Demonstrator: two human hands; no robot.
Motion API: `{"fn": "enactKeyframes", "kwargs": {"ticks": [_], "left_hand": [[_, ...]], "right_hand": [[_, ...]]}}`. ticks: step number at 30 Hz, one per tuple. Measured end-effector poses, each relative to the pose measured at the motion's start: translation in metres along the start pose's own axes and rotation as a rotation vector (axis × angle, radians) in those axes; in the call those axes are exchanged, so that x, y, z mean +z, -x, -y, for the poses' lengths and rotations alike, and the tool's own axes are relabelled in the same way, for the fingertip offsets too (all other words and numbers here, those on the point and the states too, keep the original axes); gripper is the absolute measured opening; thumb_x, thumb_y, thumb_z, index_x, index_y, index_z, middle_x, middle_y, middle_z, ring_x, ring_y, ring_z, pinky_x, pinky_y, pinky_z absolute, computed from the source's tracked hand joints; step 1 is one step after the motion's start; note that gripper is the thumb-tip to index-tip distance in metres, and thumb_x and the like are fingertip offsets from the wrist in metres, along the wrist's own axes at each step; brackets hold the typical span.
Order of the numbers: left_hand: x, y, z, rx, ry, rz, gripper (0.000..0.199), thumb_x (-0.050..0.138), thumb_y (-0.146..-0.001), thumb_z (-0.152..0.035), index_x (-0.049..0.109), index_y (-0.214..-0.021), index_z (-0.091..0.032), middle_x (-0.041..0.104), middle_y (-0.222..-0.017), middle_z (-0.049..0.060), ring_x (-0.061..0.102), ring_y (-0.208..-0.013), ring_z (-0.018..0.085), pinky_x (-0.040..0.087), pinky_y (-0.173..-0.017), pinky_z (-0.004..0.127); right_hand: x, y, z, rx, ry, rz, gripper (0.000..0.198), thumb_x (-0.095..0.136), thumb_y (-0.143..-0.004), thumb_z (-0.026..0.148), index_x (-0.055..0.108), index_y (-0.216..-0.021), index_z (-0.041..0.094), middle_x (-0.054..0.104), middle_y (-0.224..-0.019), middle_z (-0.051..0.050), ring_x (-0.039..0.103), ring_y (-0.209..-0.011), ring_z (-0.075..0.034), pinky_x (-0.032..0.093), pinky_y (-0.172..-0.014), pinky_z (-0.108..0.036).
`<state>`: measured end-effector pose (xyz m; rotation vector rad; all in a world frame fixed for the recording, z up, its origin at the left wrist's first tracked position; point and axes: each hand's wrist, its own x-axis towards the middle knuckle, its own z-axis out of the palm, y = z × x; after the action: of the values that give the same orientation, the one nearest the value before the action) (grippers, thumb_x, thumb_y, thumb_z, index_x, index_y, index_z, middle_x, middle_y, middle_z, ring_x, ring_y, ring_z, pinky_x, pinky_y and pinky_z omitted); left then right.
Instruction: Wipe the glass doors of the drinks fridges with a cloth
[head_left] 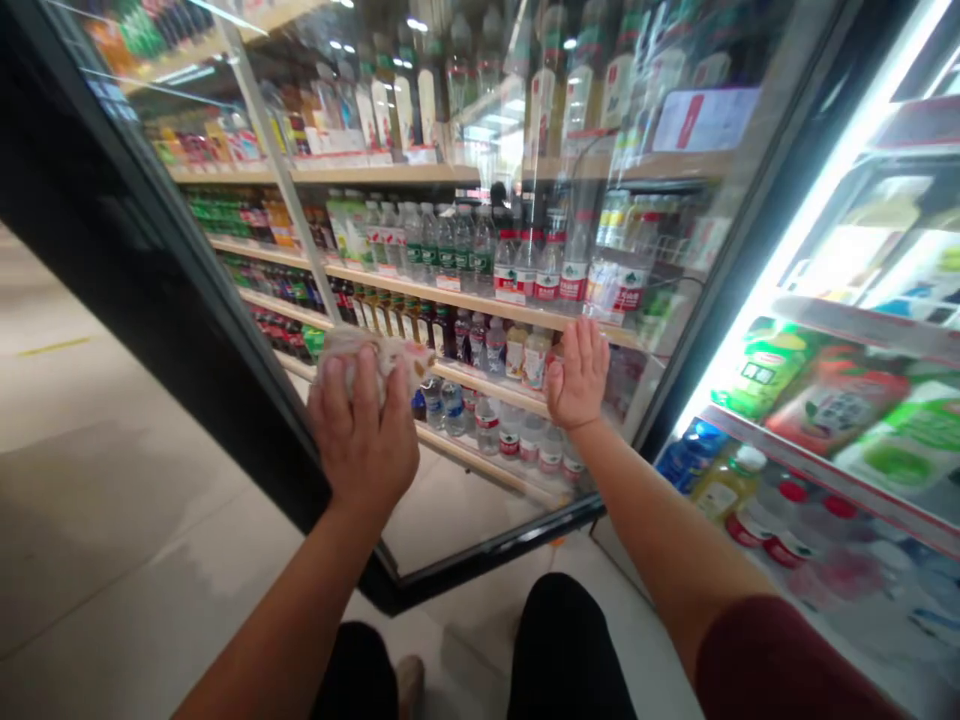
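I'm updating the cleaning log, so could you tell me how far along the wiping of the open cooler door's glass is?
Done: nothing can be confirmed; the glass door shows reflections but no clear wiped patch. In hand: the left hand presses a crumpled cloth against the lower pane, while the right hand lies flat on the glass, steadying the door. Left: judging by the cloth's low position, probably the upper pane.
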<state>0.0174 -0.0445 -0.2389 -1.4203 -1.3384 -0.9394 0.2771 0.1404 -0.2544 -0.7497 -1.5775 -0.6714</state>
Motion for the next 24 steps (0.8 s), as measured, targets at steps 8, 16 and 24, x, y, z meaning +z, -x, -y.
{"fn": "enactKeyframes", "kwargs": {"ticks": [8, 16, 24], "left_hand": [[0.017, 0.070, -0.029, 0.293, 0.060, 0.103, 0.053, 0.060, -0.099, -0.004, 0.066, -0.150, -0.016, 0.059, -0.158, 0.014, 0.013, -0.168, 0.027, 0.017, -0.141, 0.046], [0.028, -0.017, -0.038, 0.192, -0.020, -0.100, 0.057, 0.063, -0.103, -0.013, 0.054, -0.160, -0.015, 0.042, -0.170, 0.017, 0.015, -0.168, 0.032, 0.023, -0.138, 0.056], [0.029, -0.038, -0.035, 0.410, 0.031, -0.016, 0.058, 0.056, -0.105, -0.016, 0.051, -0.163, -0.022, 0.047, -0.168, 0.007, 0.015, -0.169, 0.023, 0.012, -0.142, 0.047]], "right_hand": [[0.000, -0.004, 0.004, -0.043, 0.067, -0.049, 0.066, 0.025, -0.112, 0.037, 0.029, -0.175, 0.017, 0.051, -0.169, -0.017, 0.038, -0.165, -0.027, 0.031, -0.136, -0.053], [0.002, -0.004, 0.006, 0.015, 0.053, 0.022, 0.065, 0.026, -0.111, 0.037, 0.039, -0.171, 0.015, 0.054, -0.166, -0.018, 0.038, -0.165, -0.028, 0.026, -0.137, -0.053], [0.002, -0.005, 0.007, 0.001, 0.061, 0.012, 0.064, 0.026, -0.111, 0.037, 0.043, -0.169, 0.015, 0.056, -0.165, -0.017, 0.041, -0.164, -0.027, 0.028, -0.136, -0.050]]}}
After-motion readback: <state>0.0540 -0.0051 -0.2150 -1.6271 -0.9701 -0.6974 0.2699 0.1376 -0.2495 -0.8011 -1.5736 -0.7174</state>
